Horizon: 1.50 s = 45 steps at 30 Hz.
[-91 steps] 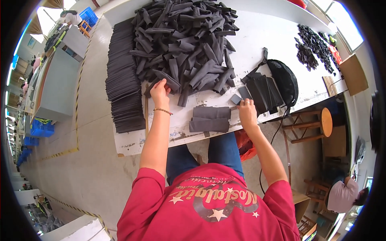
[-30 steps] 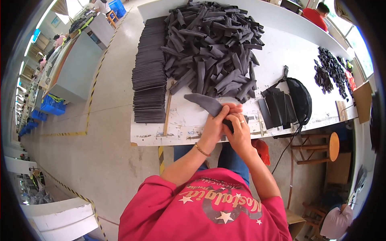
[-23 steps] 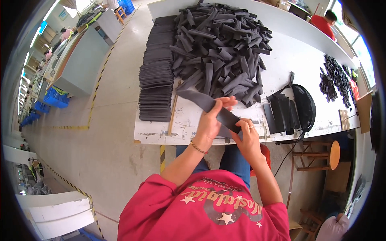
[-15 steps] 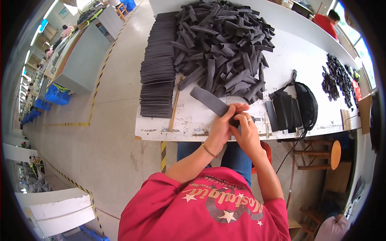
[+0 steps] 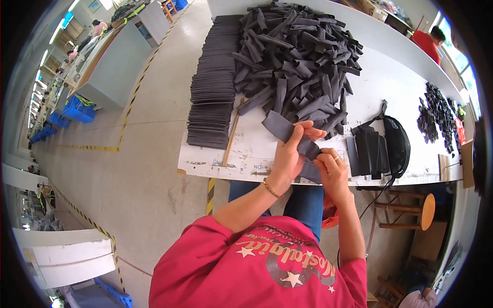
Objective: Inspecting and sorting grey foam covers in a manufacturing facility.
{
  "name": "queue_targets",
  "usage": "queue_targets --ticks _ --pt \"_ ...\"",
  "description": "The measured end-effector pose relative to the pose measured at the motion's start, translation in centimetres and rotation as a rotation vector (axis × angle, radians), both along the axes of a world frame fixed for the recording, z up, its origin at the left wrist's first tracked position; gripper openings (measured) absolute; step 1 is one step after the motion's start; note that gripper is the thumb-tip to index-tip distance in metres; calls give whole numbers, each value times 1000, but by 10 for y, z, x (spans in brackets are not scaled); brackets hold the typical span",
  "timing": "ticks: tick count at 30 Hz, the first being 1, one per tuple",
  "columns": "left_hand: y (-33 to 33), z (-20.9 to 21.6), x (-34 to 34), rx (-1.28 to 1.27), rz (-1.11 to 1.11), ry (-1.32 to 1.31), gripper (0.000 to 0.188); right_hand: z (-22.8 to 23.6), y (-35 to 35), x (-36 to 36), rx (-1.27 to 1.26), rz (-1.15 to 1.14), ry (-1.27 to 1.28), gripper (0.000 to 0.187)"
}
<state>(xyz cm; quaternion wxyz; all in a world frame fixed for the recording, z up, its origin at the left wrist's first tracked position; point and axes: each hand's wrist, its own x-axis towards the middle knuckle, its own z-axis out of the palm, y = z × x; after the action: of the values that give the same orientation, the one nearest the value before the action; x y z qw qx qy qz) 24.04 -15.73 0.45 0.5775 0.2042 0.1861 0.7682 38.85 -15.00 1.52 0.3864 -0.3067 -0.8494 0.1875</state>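
A dark grey fabric strip (image 5: 279,126) is held over the front edge of the table. My left hand (image 5: 288,156) grips it with the thumb on top, its fingers partly behind the cloth and pointing right. Just to the right, my right hand (image 5: 333,168) pinches the strip's other part between thumb and fingers. The strip bends between the two hands, and a lower length hangs beneath them. Beyond my hands rises a large heap of similar dark pieces (image 5: 303,66), loosely folded or tube-like. To its left stands a long, neat row of flat dark pieces (image 5: 211,87).
A thin wooden stick (image 5: 232,134) lies beside the row on the white table (image 5: 251,149). At right are flat dark strips (image 5: 371,154), a black pouch (image 5: 396,143) and a smaller dark pile (image 5: 435,113). A wooden stool (image 5: 426,211) stands below. A person in red (image 5: 427,45) is beyond the partition.
My right hand has drawn away to the right, and more of the strip shows between my hands. The strip's far end has come closer to my left hand. The whole view has shifted slightly.
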Motion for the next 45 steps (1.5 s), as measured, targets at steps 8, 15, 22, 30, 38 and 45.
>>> queue_targets --ticks 8,15,22,30,38,45 --pt "-5 -8 5 -20 30 -51 31 -2 0 -10 21 24 14 14" --pt "-6 -11 5 -44 28 -96 32 -2 -2 -18 12 18 29 10" --pt "-6 -12 7 -34 50 -153 31 -3 -2 -23 -18 33 17 13" --pt "-2 -20 1 -27 -9 -154 36 -9 -1 -19 -130 7 24 13" --pt "2 -5 -25 -23 101 11 37 -27 -12 -49 -687 -132 759 12" --pt "3 6 -42 142 47 26 37 4 -18 -33 -956 -137 791 27"
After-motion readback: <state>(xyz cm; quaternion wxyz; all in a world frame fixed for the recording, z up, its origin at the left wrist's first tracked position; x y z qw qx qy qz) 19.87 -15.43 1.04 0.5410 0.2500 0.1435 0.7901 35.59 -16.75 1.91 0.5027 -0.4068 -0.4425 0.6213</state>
